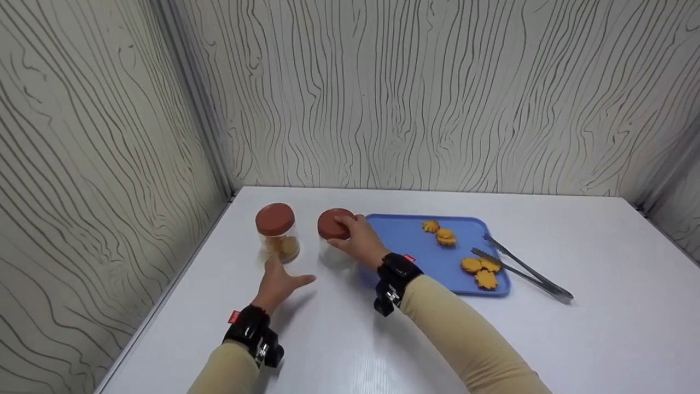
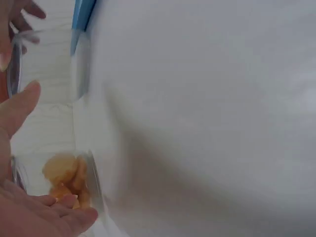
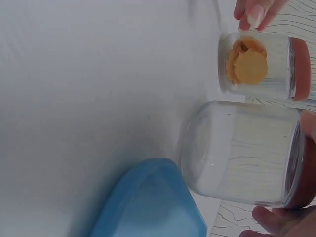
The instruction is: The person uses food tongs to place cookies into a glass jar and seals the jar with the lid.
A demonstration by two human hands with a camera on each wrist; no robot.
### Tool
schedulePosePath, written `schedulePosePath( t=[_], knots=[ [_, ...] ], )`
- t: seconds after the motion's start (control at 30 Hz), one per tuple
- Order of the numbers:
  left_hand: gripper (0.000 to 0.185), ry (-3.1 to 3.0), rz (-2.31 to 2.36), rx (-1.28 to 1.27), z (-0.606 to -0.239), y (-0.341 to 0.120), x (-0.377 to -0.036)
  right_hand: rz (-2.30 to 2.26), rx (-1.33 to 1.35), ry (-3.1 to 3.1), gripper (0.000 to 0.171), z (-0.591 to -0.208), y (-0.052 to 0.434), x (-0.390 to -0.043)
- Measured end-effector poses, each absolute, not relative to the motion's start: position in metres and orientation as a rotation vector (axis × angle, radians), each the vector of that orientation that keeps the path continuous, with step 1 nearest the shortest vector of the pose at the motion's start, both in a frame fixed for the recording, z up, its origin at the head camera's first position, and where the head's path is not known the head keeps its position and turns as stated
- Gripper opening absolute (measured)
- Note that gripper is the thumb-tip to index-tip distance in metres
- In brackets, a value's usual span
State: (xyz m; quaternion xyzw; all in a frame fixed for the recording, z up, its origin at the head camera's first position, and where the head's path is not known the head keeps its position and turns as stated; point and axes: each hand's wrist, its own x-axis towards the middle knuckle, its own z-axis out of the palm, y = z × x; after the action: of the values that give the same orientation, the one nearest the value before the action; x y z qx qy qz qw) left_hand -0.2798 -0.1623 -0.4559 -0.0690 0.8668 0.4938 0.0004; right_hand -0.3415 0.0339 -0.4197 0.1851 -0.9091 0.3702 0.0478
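Observation:
Two clear jars with red-brown lids stand on the white table. The left jar (image 1: pixel 278 234) (image 2: pixel 69 180) (image 3: pixel 261 66) holds several orange cookies. My left hand (image 1: pixel 280 282) (image 2: pixel 29 197) is open just in front of it, fingers spread, not holding it. The right jar (image 1: pixel 334 241) (image 3: pixel 242 155) is empty. My right hand (image 1: pixel 353 235) grips its lid (image 1: pixel 333 223) from above. A blue tray (image 1: pixel 437 254) (image 3: pixel 148 202) to the right carries several orange cookies (image 1: pixel 477 268).
Metal tongs (image 1: pixel 525 268) lie across the tray's right edge onto the table. Patterned walls close in the back and left side. The table's left edge (image 1: pixel 164 306) runs near my left arm.

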Motion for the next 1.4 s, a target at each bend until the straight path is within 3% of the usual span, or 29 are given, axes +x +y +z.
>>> schedulePosePath(
  t=[0.2, 0.73, 1.07, 1.4],
  knots=[
    [0.118, 2.835, 1.457, -0.025, -0.463, -0.132, -0.285, 1.12, 0.589, -2.768, 0.055, -0.416, 0.04, -0.332],
    [0.121, 2.66, 1.578, -0.018, -0.47, -0.126, -0.31, 0.892, 0.655, -2.803, 0.053, -0.411, 0.037, -0.314],
    [0.113, 2.536, 1.741, 0.404, -0.467, -0.121, -0.317, 0.378, 0.708, -2.76, 0.05, -0.395, 0.027, -0.319],
    [0.105, 2.531, 1.832, 0.617, -0.47, -0.118, -0.33, 0.069, 0.726, -2.8, 0.065, -0.394, 0.019, -0.329]
  ],
)
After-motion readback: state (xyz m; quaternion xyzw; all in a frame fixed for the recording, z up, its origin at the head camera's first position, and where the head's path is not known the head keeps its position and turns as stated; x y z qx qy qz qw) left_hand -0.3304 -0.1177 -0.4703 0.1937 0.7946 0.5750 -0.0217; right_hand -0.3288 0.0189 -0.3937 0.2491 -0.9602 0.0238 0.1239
